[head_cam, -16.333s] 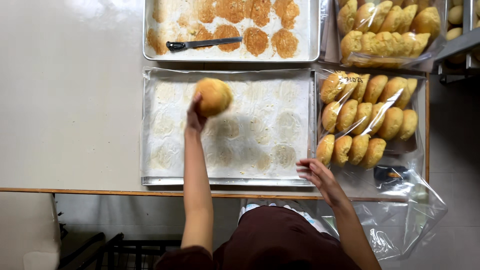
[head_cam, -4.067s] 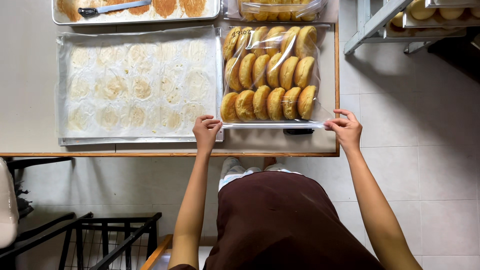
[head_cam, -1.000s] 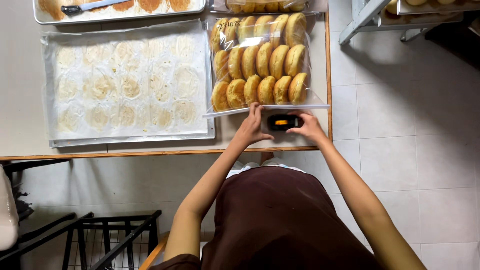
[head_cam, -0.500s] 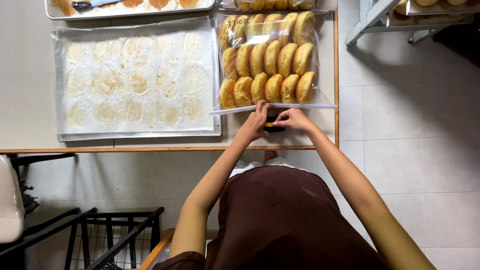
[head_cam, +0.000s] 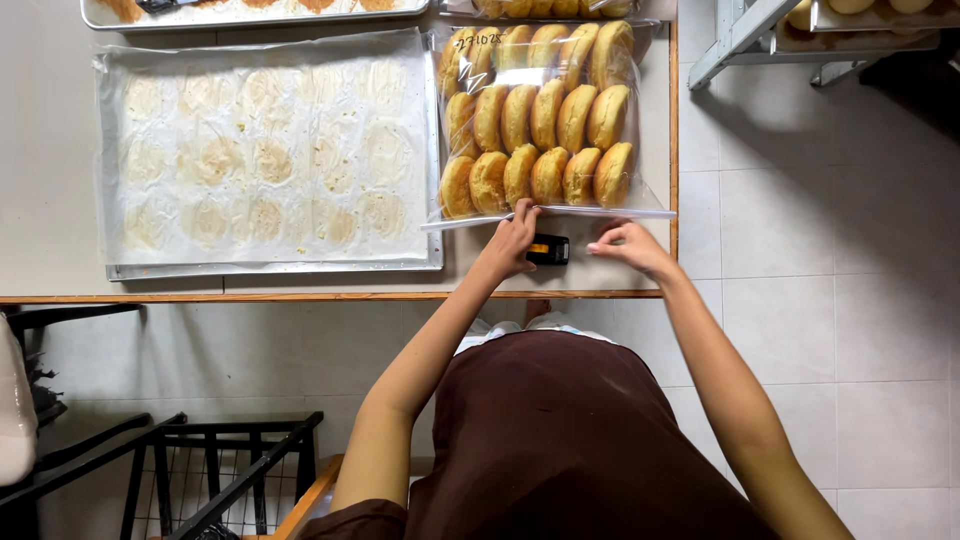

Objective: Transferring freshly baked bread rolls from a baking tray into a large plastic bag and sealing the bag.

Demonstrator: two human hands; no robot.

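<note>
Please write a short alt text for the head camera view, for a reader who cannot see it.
Seen from above, a person's left hand and right hand touch the open edge of a clear bag of golden buns, a small black device between them. Beside it lies an empty lined baking tray.

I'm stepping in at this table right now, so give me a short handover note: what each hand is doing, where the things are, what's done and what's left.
Left hand: on the near edge of the clear bag of buns, touching a small black tool on the table.
Right hand: fingertips on the same bag edge, holding nothing.
Done: the bag holds three rows of buns; the lined tray beside it holds only marked paper.
Left: the bag's near edge looks unsealed, though it is hard to tell.
</note>
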